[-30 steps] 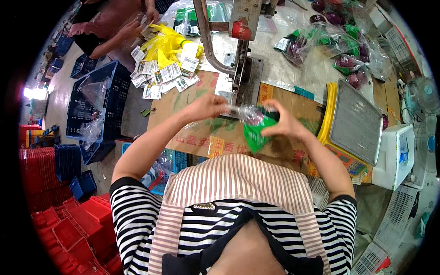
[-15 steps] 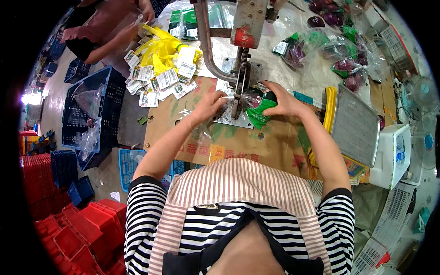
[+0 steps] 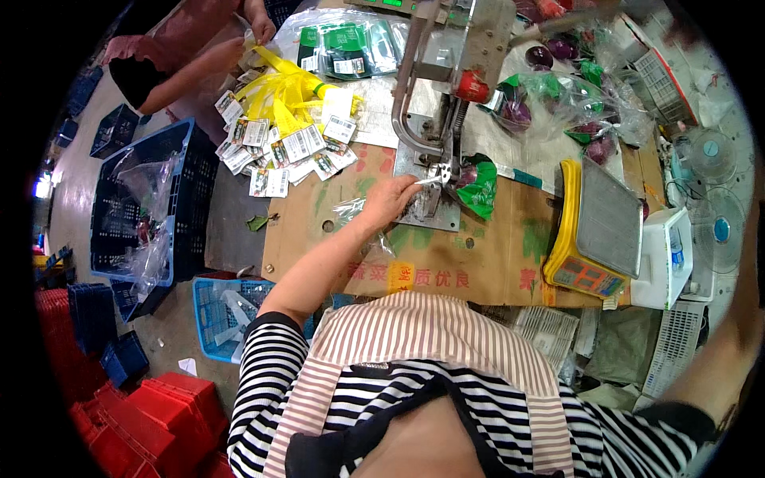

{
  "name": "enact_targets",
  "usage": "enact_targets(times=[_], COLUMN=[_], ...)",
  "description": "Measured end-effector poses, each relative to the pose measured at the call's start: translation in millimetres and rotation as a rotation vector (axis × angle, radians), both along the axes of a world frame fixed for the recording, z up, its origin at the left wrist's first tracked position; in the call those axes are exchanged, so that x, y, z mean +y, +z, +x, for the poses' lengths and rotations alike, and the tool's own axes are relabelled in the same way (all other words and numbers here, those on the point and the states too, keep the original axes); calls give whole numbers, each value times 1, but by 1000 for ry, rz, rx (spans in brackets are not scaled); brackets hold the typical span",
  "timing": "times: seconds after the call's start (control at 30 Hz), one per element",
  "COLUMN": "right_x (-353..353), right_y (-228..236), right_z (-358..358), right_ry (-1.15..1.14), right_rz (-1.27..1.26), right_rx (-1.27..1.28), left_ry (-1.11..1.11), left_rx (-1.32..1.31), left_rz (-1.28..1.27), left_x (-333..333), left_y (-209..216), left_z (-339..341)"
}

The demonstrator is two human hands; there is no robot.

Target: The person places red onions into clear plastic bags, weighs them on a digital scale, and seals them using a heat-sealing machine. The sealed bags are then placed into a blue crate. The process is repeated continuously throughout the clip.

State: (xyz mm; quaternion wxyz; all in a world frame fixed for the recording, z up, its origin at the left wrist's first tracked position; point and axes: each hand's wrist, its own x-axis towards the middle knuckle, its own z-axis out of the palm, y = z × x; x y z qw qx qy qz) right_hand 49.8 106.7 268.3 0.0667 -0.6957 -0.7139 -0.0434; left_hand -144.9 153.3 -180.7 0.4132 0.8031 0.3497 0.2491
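My left hand (image 3: 388, 199) is closed in a pinch on the gathered clear neck of a plastic bag. The bag (image 3: 478, 190), green-printed with something purple inside, lies just right of the bench machine's metal jaw, its neck passing through there. This upright metal machine (image 3: 437, 119) has a curved arm, a spring and a red-marked block. My right forearm (image 3: 721, 350) stretches out along the right rim. A blurred bar reaches from the machine toward the upper right, where my right hand is too smeared and dark to make out.
Yellow straps with white labels (image 3: 299, 147) lie left of the machine, green-printed bags (image 3: 347, 48) behind. Bagged purple produce (image 3: 586, 103) lies at right, near a yellow-edged scale (image 3: 594, 231). Blue crates (image 3: 179, 199) stand at left. Another person's hand (image 3: 261, 28) is at upper left.
My right hand has let go of the bag and swung out to the far right. The machine appears further right in view. My left hand still pinches the bag's neck.
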Motion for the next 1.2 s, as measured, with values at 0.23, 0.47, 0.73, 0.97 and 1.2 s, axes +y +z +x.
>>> enact_targets(times=[0.23, 0.47, 0.73, 0.97, 1.2], right_x=[-74, -91, -92, -114, -120], right_y=[-92, -380, -372, -171, -311], right_z=[-46, -79, -59, -21, -1], right_ry=[-640, -937, -718, 210, -169], right_rz=[-662, -123, -275, -105, 144], right_rx=[988, 1188, 1458, 2145, 751], left_ry=[-54, -70, -36, 90, 50], left_rx=[-31, 4, 57, 20, -204], left_rz=[39, 27, 0, -58, -101], left_x=[4, -9, -6, -15, -54], left_y=[5, -3, 1, 15, 57], left_z=[1, 8, 7, 8, 32])
